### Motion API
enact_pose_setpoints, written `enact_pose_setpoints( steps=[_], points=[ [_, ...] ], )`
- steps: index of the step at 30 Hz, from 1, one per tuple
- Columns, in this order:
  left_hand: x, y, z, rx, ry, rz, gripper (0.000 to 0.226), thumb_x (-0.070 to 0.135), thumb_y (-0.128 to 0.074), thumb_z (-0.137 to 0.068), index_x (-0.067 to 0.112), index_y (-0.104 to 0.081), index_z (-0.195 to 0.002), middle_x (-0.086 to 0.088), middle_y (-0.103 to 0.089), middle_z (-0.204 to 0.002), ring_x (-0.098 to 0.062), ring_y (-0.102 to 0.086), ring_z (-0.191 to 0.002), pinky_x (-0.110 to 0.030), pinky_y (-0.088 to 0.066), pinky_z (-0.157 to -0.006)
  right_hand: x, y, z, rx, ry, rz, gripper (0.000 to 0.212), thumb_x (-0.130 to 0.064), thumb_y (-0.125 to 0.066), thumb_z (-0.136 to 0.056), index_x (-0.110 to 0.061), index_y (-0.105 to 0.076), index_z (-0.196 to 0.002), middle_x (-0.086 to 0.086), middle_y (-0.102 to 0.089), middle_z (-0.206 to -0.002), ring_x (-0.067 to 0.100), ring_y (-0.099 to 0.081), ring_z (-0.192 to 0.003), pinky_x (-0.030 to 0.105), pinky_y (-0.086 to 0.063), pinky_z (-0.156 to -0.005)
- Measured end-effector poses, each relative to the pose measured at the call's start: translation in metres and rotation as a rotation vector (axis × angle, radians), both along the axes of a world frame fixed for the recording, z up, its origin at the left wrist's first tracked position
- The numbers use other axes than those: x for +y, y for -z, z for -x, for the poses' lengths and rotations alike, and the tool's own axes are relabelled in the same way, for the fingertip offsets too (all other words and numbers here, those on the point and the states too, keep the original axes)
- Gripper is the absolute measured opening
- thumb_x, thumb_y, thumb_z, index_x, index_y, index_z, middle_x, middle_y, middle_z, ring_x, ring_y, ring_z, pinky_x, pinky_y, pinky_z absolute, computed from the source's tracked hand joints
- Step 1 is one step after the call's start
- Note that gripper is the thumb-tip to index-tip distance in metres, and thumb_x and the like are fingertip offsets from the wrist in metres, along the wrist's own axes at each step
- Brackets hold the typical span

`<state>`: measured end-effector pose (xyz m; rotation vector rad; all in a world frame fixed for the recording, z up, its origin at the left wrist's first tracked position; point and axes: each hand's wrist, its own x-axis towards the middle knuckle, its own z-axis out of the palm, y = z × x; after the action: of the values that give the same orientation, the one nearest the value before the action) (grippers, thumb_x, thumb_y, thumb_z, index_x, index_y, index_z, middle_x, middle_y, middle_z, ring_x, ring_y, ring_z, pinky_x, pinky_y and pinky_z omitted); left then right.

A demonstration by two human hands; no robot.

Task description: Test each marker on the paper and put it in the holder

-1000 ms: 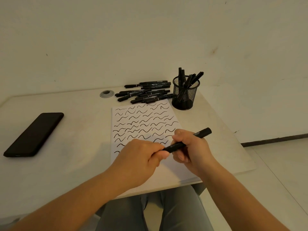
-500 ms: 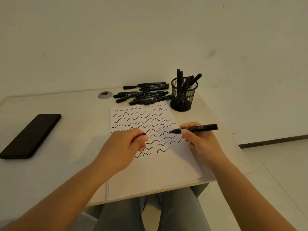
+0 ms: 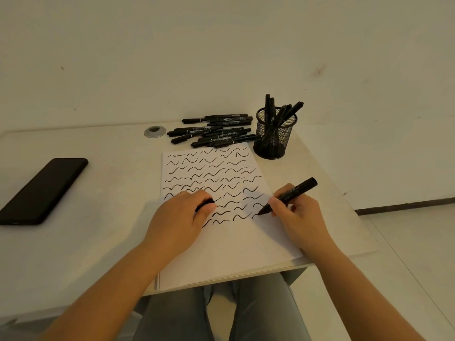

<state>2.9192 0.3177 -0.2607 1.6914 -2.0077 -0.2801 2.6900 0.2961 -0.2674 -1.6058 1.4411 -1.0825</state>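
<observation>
Black marker [image 3: 290, 195] gripped in right hand [image 3: 299, 212], tip on paper [image 3: 229, 242] | left hand [image 3: 178, 217] holds cap [image 3: 204, 203]

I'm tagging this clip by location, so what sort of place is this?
Probably an office or study desk: a pale table against a bare wall, with a cable grommet, a mesh pen holder and a phone.
</observation>
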Motion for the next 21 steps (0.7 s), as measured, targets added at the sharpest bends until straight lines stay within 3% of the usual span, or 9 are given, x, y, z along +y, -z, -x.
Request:
enact_pose_setpoints(
  steps=[6,11,15,18,21],
  points=[
    [0.001,-0.002,0.001,-0.004,0.005,-0.005,0.025,0.044,-0.041,-0.09,0.028,-0.057,-0.097,0.006,-0.06,-0.078,-0.012,-0.052,-0.072,-0.03,-0.045,-0.065,0.006,-0.002,0.012,0.03,0.169,0.091,0.014,-0.023,-0.057,-0.086,-0.027,-0.054,-0.073,-0.001,-0.058,-0.066,-0.006,-0.05,-0.055,0.007,-0.038,-0.05],
    [0.005,-0.007,0.007,0.042,0.017,0.02,0.027,0.049,-0.041,-0.087,0.03,-0.059,-0.094,0.018,-0.056,-0.076,-0.005,-0.052,-0.069,-0.02,-0.041,-0.061,0.008,-0.014,0.011,-0.158,0.327,0.136,0.01,-0.024,-0.059,-0.085,-0.029,-0.057,-0.077,-0.008,-0.061,-0.066,-0.006,-0.056,-0.062,0.004,-0.04,-0.055],
    [0.009,-0.014,0.015,0.102,0.079,0.02,0.053,0.065,-0.027,-0.076,0.029,-0.06,-0.095,0.019,-0.059,-0.079,-0.006,-0.057,-0.073,-0.022,-0.045,-0.064,0.015,-0.024,-0.002,-0.397,0.209,0.005,0.008,-0.024,-0.058,-0.085,-0.025,-0.063,-0.079,-0.009,-0.058,-0.056,0.001,-0.051,-0.052,0.016,-0.042,-0.056],
    [0.014,-0.016,0.02,0.127,0.105,0.023,0.055,0.068,-0.026,-0.074,0.031,-0.06,-0.095,0.02,-0.06,-0.08,-0.003,-0.057,-0.074,-0.02,-0.046,-0.064,0.022,-0.029,-0.014,-0.531,0.07,-0.082,0.019,-0.023,-0.054,-0.088,-0.024,-0.067,-0.074,-0.003,-0.058,-0.054,0.007,-0.049,-0.051,0.022,-0.044,-0.056],
    [0.018,-0.017,0.022,0.142,0.115,0.031,0.055,0.07,-0.027,-0.074,0.032,-0.06,-0.095,0.022,-0.059,-0.079,0.0,-0.057,-0.074,-0.017,-0.045,-0.063,0.028,-0.032,-0.024,-0.546,0.016,-0.101,0.026,-0.022,-0.052,-0.088,-0.028,-0.069,-0.069,-0.002,-0.057,-0.053,0.008,-0.049,-0.05,0.022,-0.045,-0.056]
  ],
)
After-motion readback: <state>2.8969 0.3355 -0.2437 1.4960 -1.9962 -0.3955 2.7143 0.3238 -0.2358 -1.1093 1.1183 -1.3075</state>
